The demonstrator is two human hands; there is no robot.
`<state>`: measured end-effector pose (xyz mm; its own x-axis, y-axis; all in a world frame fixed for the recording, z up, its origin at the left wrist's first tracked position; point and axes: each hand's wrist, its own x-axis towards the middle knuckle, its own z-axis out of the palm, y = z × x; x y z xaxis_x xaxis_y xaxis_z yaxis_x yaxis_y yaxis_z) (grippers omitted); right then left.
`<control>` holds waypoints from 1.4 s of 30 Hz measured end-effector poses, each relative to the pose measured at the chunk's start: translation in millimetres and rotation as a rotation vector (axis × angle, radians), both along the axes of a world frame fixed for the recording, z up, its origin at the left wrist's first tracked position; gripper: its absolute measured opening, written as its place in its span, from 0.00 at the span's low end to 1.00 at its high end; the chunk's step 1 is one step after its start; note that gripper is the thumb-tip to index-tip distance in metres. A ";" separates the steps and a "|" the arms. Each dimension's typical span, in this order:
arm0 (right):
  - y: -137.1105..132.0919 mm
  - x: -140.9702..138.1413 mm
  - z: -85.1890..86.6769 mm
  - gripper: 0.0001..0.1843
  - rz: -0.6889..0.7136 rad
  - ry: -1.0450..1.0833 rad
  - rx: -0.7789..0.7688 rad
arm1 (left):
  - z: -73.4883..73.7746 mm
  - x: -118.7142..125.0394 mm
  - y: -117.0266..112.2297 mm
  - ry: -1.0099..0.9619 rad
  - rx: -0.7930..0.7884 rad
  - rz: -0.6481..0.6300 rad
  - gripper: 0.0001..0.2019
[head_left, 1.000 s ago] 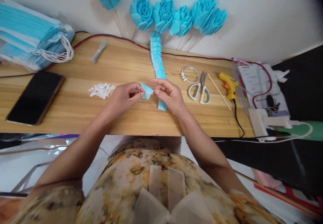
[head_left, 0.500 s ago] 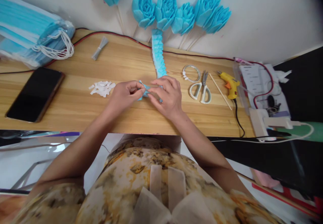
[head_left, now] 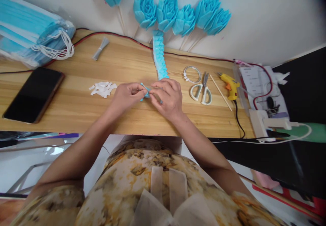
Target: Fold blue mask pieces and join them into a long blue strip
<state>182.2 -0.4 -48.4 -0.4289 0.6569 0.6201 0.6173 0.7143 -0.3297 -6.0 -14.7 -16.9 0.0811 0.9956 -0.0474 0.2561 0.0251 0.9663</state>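
Between my two hands is a small piece of blue fabric point(head_left: 146, 93), mostly hidden by the fingers. My left hand point(head_left: 128, 95) pinches its left side between thumb and forefinger. From the other side, the thumb and fingertips of my right hand point(head_left: 166, 97) close on the same piece. Just beyond my right hand runs a row of overlapping folded blue pieces point(head_left: 159, 57). A small heap of white strips point(head_left: 103, 89) lies to the left of my left hand. To the right of my right hand are scissors point(head_left: 203, 90) and a roll of tape point(head_left: 192, 74).
Blue fabric flowers point(head_left: 166, 12) on sticks lean against the wall. A phone point(head_left: 33, 95) and bagged face masks point(head_left: 28, 25) lie at left, with a bundle of grey ties point(head_left: 100, 48) nearby. A yellow glue gun point(head_left: 229, 86), a wooden stick point(head_left: 221, 92) and a power strip point(head_left: 262, 125) are at right.
Both hands stay at nearly the same spot on the blue fabric piece, with only slight finger movement. The view has shifted a little.
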 end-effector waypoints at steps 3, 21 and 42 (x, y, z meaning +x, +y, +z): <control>0.5 -0.7 -0.2 0.07 0.007 0.035 0.007 | -0.6 -0.2 -0.7 0.012 0.011 -0.021 0.08; 7.0 7.7 3.7 0.07 0.069 0.232 -0.112 | -0.6 -0.9 -3.7 0.094 0.086 -0.041 0.08; 4.6 3.9 -3.9 0.08 0.023 0.078 -0.043 | -11.3 -4.6 -3.4 0.006 -0.005 -0.104 0.09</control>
<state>186.1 4.3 -52.3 -0.3955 0.6741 0.6238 0.5725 0.7120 -0.4065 -10.5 -18.1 -28.2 0.1841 0.9815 -0.0529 0.2634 0.0026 0.9647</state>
